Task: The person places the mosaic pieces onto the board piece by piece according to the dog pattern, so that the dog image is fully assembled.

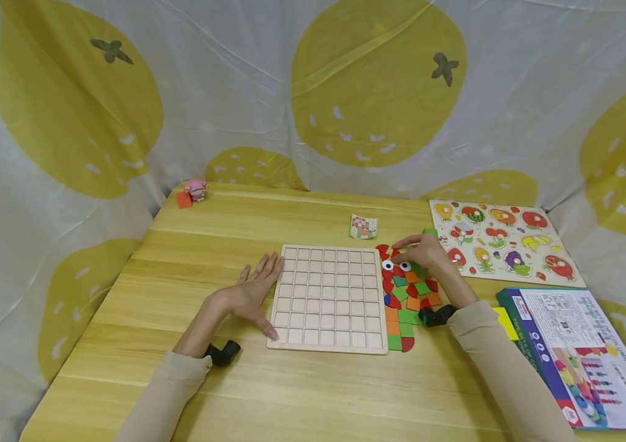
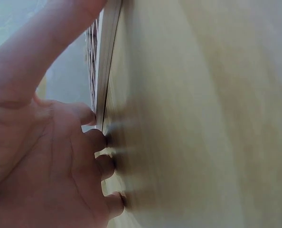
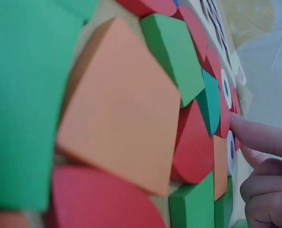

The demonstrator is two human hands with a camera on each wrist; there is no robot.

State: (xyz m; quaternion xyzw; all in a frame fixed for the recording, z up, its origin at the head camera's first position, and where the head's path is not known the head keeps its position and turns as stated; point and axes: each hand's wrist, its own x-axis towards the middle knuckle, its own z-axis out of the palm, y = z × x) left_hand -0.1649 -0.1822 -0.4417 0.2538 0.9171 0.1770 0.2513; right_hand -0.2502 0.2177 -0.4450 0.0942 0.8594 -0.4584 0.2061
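Note:
A wooden grid board with bare square cells lies on the table. My left hand rests at its left edge, fingers spread, thumb at the lower left corner. In the left wrist view the fingertips meet the tabletop beside the board's side. Right of the board lies a bed of coloured blocks, with orange and green ones nearest the right wrist camera. My right hand reaches over its far end. Index finger and thumb are at a red block; I cannot tell whether they pinch it. Two round eye pieces lie close by.
A small pattern card lies beyond the board. A fruit puzzle board sits at the back right, with a flat box in front of it. At the far left corner stand a pink figurine and an orange block.

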